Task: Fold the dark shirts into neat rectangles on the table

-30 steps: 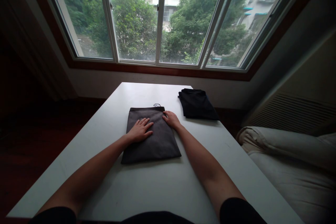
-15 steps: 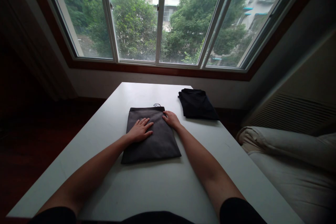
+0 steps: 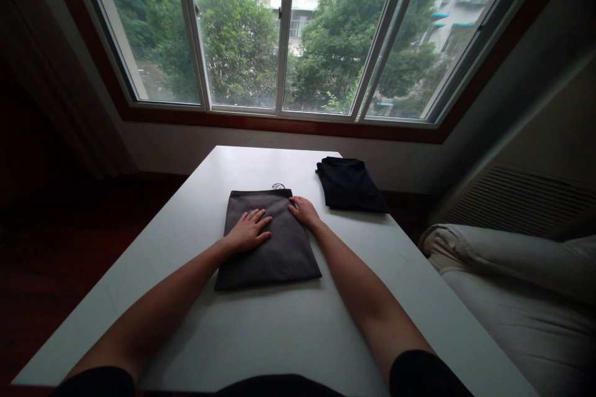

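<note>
A dark grey drawstring bag [image 3: 274,260] lies flat on the white table [image 3: 261,335], its cord [image 3: 278,186] looping out at the far edge. My left hand [image 3: 249,231] rests palm down on the middle of the bag with its fingers spread. At the bag's far right edge, my right hand [image 3: 303,211] lies with its fingertips on the cloth and its fingers stretched out. Neither hand grips anything that I can see. What the bag holds, if anything, is hidden.
Folded black cloth [image 3: 351,185] lies at the table's far right edge. A cream padded seat [image 3: 512,267] stands to the right of the table. Beyond the far end are a wall and a wide window [image 3: 279,43]. A curtain [image 3: 65,74] hangs at the left.
</note>
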Demonstrator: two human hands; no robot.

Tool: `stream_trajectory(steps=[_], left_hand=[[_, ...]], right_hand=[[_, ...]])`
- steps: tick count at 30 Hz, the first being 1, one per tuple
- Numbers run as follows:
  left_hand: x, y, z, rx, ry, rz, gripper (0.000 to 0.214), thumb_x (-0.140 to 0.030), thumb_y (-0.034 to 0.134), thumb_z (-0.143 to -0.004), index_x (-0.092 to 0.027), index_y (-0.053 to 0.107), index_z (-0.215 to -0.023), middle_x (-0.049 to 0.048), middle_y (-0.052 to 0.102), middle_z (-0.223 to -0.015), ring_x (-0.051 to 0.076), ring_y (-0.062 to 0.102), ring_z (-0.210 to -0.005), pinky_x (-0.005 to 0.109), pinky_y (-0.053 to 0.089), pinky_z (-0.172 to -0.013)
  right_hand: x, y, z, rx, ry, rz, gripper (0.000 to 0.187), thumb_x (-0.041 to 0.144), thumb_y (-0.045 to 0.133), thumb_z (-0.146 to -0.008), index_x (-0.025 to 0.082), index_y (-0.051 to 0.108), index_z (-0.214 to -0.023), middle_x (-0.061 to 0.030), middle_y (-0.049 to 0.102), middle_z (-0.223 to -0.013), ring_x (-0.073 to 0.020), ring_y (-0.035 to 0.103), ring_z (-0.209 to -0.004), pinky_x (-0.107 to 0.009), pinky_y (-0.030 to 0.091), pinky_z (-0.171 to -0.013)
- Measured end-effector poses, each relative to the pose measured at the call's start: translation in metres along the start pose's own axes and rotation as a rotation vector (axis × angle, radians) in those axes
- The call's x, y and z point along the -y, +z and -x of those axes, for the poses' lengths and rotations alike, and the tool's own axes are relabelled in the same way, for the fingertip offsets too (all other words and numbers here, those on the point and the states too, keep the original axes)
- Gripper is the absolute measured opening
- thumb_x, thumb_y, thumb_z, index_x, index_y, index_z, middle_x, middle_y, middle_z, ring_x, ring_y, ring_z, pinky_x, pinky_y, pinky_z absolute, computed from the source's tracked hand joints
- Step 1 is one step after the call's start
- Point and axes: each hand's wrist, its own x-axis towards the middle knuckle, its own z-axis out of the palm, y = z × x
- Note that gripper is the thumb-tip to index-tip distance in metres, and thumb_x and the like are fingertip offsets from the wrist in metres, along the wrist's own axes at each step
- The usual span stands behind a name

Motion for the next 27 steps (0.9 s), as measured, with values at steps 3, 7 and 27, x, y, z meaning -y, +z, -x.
stream_trajectory(steps=[3,7,27], left_hand=[[0.0008,0.0011,-0.0005,-0.004,-0.001,0.009,0.067,-0.064,0.038,-0.105,-0.030,0.042,-0.163,0.0080,0.024,-0.175,0.033,0.019,-0.161,0.056,0.014,-0.129],[0.0019,0.0026,-0.0009,-0.018,-0.001,0.024,0.067,-0.065,0.040,-0.105,-0.031,0.042,-0.162,0.0072,0.025,-0.175,0.033,0.019,-0.161,0.056,0.014,-0.129],[-0.0002,0.0004,0.0004,-0.014,-0.005,0.011,0.066,-0.064,0.040,-0.105,-0.031,0.042,-0.162,0.0073,0.026,-0.174,0.033,0.020,-0.161,0.054,0.014,-0.129]], right_hand=[[0.0006,-0.0006,0.0000,0.003,0.001,0.000,0.041,0.037,0.060,-0.102,0.022,0.065,-0.140,-0.0102,0.065,-0.142,-0.0251,0.057,-0.134,-0.036,0.038,-0.117],[0.0015,-0.0011,0.0003,0.010,0.010,0.005,0.041,0.037,0.060,-0.102,0.023,0.065,-0.140,-0.0097,0.065,-0.143,-0.0252,0.057,-0.134,-0.037,0.038,-0.117],[-0.0006,0.0015,-0.0002,-0.003,-0.001,0.001,0.041,0.036,0.060,-0.102,0.023,0.065,-0.141,-0.0099,0.064,-0.143,-0.0248,0.056,-0.136,-0.037,0.037,-0.118]])
